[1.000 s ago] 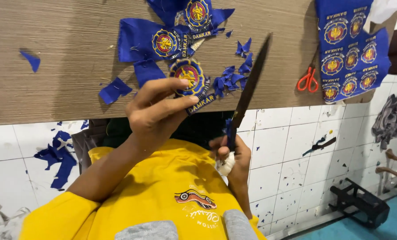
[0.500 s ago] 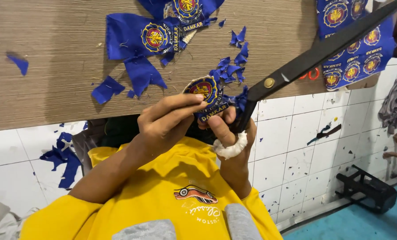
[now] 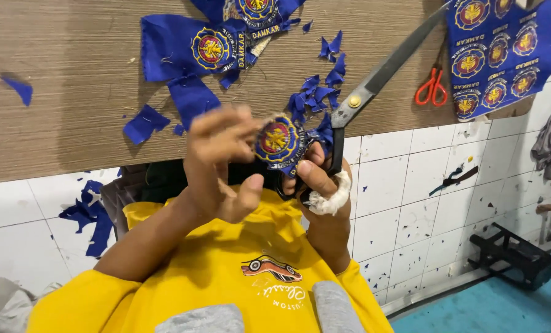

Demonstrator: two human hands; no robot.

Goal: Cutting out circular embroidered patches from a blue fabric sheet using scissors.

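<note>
Embroidered cloth badge (image 3: 278,140), stitched and faintly sheened, ringed by frayed blue fabric scraps (image 3: 315,98). Dull grey metal scissors (image 3: 374,83) with a brass-coloured pivot; handle wrapped in white cloth, probably tape. Matt, finely grained wood-look board (image 3: 72,80). Glossy white tiles (image 3: 399,185), speckled. Soft yellow cotton shirt (image 3: 214,277).

My wooden board (image 3: 72,74) carries plenty besides my work — a blue fabric strip with round embroidered emblems (image 3: 192,46) lies toward its far edge, and loose blue offcuts (image 3: 322,86) are scattered near its middle, with one small scrap (image 3: 20,88) alone by the left edge. At the right corner a blue sheet of uncut emblems (image 3: 500,52) hangs over the edge, with small red-handled scissors (image 3: 431,89) just beside it. Below the board, the white tiled floor (image 3: 399,185) is littered with blue bits — and a black metal stand (image 3: 513,256) sits at the right.
</note>
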